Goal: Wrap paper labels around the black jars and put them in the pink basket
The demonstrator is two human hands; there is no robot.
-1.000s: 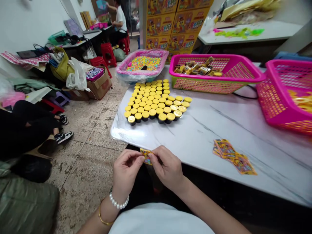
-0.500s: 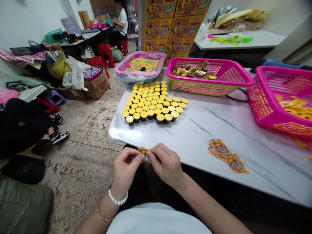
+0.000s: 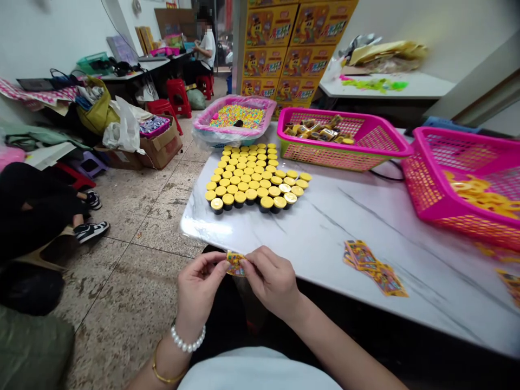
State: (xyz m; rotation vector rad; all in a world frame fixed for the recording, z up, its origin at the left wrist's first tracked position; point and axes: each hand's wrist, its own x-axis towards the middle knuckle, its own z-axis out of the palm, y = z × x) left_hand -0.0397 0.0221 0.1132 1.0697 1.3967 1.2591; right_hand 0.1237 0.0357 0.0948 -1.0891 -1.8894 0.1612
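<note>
Both hands, left hand [image 3: 199,290] and right hand [image 3: 273,281], have their fingers pinched on a small sticker [image 3: 234,264], held just off the near edge of the surface [image 3: 333,227], near the yellow-capped jars [image 3: 254,179].

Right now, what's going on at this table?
A seated person pinches a small printed sticker between both hands, left hand and right hand, just off the near edge of the marble table. More stickers lie loose on the table. A block of yellow-capped jars stands behind, with pink baskets beyond. Another person sits on the floor at left.
</note>
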